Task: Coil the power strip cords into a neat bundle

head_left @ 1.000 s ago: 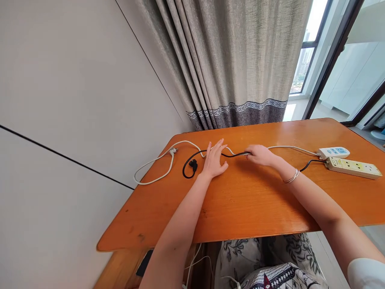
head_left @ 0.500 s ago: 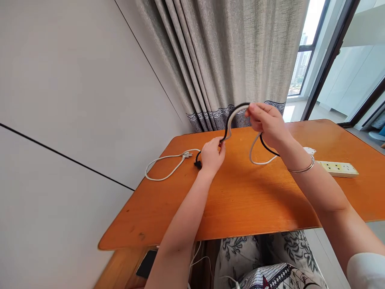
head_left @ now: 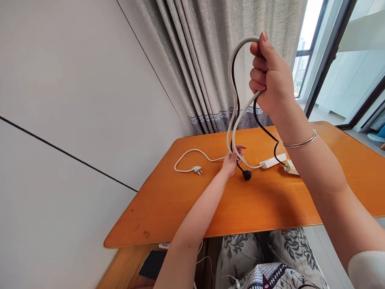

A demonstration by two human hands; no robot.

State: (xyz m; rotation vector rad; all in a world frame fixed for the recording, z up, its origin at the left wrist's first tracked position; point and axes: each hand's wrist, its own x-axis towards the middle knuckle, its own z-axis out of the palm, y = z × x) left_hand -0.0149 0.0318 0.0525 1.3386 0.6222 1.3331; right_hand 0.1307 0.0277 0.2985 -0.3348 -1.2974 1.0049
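Currently the right hand [head_left: 270, 76] is holding two cords aloft, fist closed round both: one white cord [head_left: 245, 40], one black cord [head_left: 264, 127]. The left hand [head_left: 231, 160] is pinching the same pair low, just above the orange table [head_left: 240, 208]. Two plugs are lying there: white plug [head_left: 197, 170], black plug [head_left: 247, 175]. Two strips are sitting beyond the right forearm: white power strip [head_left: 273, 161], cream power strip [head_left: 290, 166], partly hidden.

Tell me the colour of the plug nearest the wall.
White; the plug lies on the table, seen in the head view.
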